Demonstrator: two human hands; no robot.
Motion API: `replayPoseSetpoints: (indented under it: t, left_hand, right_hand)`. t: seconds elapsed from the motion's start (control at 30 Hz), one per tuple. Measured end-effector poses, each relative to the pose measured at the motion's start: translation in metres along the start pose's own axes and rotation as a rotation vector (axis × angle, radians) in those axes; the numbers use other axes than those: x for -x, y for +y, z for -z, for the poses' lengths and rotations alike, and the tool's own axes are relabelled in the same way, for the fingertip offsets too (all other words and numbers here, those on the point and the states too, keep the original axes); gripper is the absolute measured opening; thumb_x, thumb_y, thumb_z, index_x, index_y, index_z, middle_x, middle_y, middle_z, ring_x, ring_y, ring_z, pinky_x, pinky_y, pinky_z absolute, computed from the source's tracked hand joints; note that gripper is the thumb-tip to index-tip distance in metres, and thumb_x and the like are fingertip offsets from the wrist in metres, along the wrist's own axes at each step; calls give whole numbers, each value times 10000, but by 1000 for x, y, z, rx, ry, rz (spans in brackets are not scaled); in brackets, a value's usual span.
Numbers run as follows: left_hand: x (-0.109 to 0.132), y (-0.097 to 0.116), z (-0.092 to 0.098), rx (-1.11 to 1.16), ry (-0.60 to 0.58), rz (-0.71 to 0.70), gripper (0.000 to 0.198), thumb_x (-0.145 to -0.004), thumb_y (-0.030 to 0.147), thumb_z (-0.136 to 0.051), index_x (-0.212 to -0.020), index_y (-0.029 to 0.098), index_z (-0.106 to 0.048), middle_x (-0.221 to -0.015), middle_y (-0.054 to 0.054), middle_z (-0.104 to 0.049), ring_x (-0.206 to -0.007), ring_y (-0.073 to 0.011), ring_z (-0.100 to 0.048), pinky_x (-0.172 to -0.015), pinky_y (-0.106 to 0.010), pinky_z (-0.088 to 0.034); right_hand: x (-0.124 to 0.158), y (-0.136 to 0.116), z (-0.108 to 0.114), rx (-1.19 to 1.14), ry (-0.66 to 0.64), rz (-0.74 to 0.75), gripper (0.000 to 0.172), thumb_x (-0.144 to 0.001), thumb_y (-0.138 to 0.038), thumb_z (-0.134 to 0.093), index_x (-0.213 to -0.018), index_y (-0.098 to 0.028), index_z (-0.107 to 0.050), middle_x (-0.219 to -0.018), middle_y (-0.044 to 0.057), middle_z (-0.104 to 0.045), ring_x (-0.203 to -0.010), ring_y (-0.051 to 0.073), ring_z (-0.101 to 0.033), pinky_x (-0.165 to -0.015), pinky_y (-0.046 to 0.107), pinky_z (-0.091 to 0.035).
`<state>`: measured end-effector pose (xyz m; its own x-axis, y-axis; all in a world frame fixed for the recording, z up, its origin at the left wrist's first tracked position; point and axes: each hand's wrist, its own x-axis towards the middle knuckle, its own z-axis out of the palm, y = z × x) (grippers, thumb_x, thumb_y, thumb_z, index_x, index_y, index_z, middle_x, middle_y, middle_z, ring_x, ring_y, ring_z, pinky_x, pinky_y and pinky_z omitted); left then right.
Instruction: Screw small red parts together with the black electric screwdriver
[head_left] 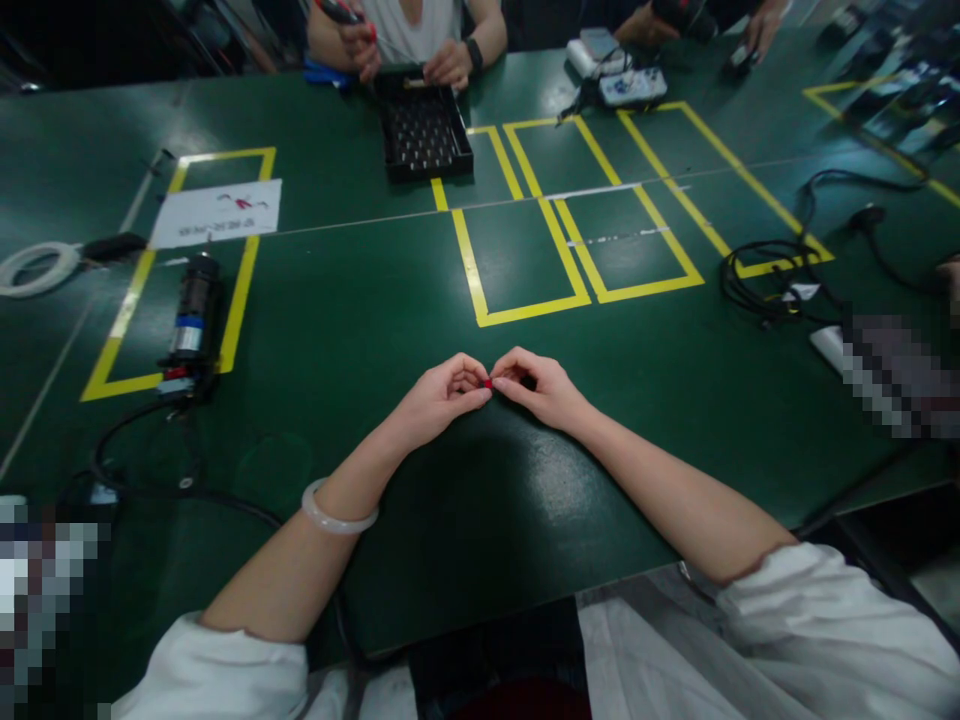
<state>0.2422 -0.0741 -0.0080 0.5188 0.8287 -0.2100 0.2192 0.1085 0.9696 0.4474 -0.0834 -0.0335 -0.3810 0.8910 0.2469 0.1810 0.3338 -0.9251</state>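
My left hand (452, 393) and my right hand (538, 388) meet fingertip to fingertip above the green table (360, 340). Between the two pinches is a tiny red piece (488, 384), mostly covered by my fingers. Its kind is too small to make out. Both hands are closed on it, thumbs toward me. A pale bangle (330, 520) circles my left wrist.
At left, a black electric screwdriver (193, 310) lies in a yellow-taped box beside a printed sheet (217, 213). Across the table, a person works at a black tray (426, 140). Coiled black cable (772, 275) lies at right, a white controller (632, 87) farther back.
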Motion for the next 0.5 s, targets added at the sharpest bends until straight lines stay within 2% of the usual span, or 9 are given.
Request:
replayPoseSetpoints:
  t: [0.17, 0.27, 0.37, 0.5]
  left_hand:
    - [-3, -5, 2, 3, 19, -48, 283, -841, 364, -684, -981, 149, -565, -874, -24, -604, -790, -132, -611, -756, -282, -523]
    - [-3, -7, 3, -107, 65, -112, 263, -846, 356, -683, -977, 156, -573, -903, -31, -613, -819, -134, -615, -733, -257, -524]
    - [-1, -6, 2, -252, 114, -201, 242, -871, 355, -656, -1005, 165, -586, -983, -46, -625, -894, -149, -631, -787, -276, -546]
    - [0, -7, 2, -387, 167, -313, 252, -891, 320, -641, -1094, 183, -581, -1024, -48, -640, -939, -150, -643, -853, -296, -556]
  right_hand:
    - [-1, 4, -1, 1, -1, 50, 112, -901, -288, -649, -941, -186, -625, -846, 10, -628, -718, 120, -589, -649, 254, -477]
    - [-1, 7, -2, -5, 8, 31, 160, -882, -277, -667, -1007, -195, -611, -893, 19, -660, -731, 125, -607, -650, 258, -486]
    - [-2, 8, -2, -5, 24, 12, 226, -860, -254, -683, -1063, -193, -603, -919, 28, -688, -749, 134, -625, -659, 267, -492]
    - [-3, 8, -2, 15, 27, -2, 190, -854, -234, -679, -1028, -186, -620, -896, 24, -686, -738, 131, -624, -665, 268, -487]
